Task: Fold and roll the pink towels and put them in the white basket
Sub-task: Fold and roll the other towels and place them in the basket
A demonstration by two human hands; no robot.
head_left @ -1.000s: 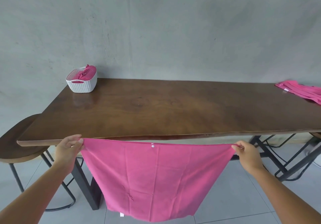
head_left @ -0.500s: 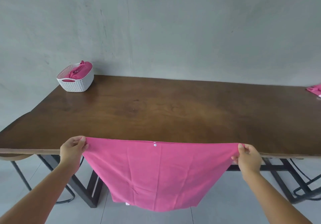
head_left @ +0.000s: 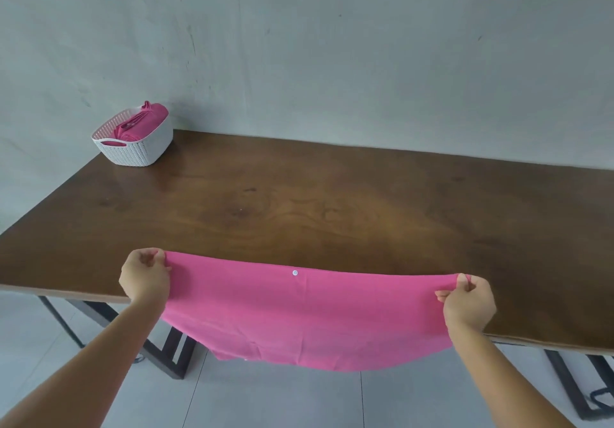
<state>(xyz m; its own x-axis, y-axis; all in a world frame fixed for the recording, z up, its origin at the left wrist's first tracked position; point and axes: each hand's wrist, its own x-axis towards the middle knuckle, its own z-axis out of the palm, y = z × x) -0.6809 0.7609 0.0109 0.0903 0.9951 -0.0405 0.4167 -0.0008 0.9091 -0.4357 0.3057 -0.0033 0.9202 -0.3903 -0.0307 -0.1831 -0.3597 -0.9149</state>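
Left hand (head_left: 145, 278) and right hand (head_left: 469, 304), each grip pinched tight on a top corner of pink towel (head_left: 305, 318), stretched wide. Now lifted over the tabletop (head_left: 332, 208) near edge, where a second ago held below it; lower part hanging off toward the floor. Broad bare wood beyond. White basket (head_left: 134, 147) at far left corner, near both edges, rolled towel (head_left: 143, 122) inside.
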